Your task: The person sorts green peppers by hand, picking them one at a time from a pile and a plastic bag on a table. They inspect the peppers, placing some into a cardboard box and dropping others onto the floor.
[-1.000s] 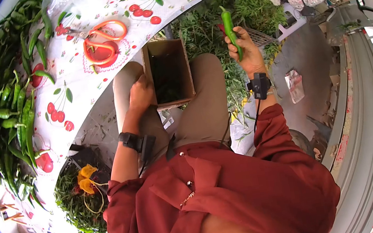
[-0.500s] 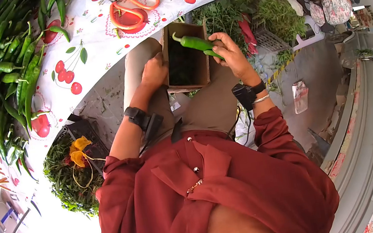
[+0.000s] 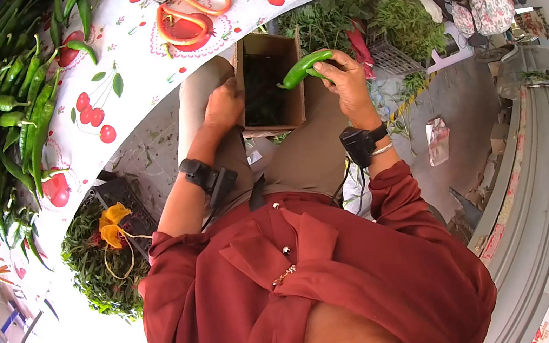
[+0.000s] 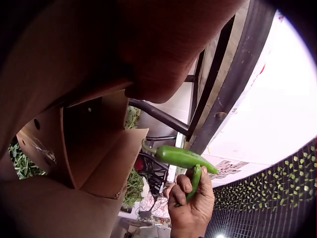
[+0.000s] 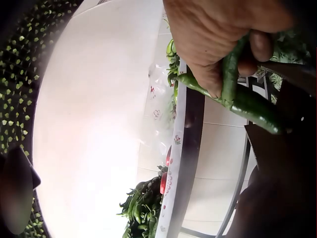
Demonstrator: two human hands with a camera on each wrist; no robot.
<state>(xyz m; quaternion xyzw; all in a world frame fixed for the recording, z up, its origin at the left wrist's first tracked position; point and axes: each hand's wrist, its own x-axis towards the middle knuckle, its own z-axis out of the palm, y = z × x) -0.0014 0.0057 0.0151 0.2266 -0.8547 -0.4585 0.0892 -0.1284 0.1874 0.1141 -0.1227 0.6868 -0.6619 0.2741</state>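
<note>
Fingers of the right hand are curled round two peppers beside the box, itself gripped by the left hand.

All 3 views show dark corners, glare and fisheye distortion.
</note>
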